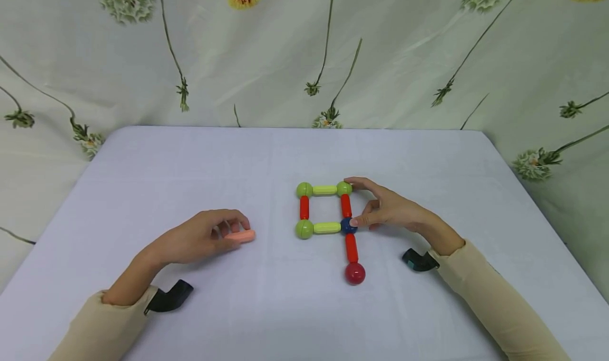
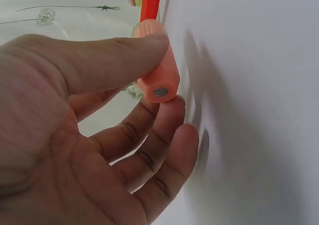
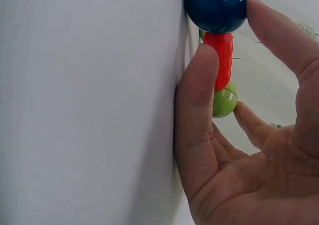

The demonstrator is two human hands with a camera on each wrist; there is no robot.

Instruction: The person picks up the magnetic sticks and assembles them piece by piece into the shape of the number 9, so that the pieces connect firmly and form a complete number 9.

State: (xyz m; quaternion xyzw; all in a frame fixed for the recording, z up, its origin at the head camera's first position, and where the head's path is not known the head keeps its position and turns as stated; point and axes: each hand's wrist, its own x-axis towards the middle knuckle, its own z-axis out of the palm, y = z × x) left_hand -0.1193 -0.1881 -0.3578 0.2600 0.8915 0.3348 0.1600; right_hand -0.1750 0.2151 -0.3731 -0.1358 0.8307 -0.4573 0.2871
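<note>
My left hand pinches an orange magnetic rod between thumb and fingers, left of the ball-and-rod frame; a grey magnet shows in the rod's end. The frame is a square of green rods and red rods, with green balls at three corners and a blue ball at the near right one. From the blue ball a red rod runs toward me to a red ball. My right hand holds the frame's right side, thumb on the blue ball and index finger on the far green ball.
A white cloth covers the table, whose far edge meets a flower-printed curtain. Black wrist cameras sit on both beige sleeves, the left one and the right one close over the table.
</note>
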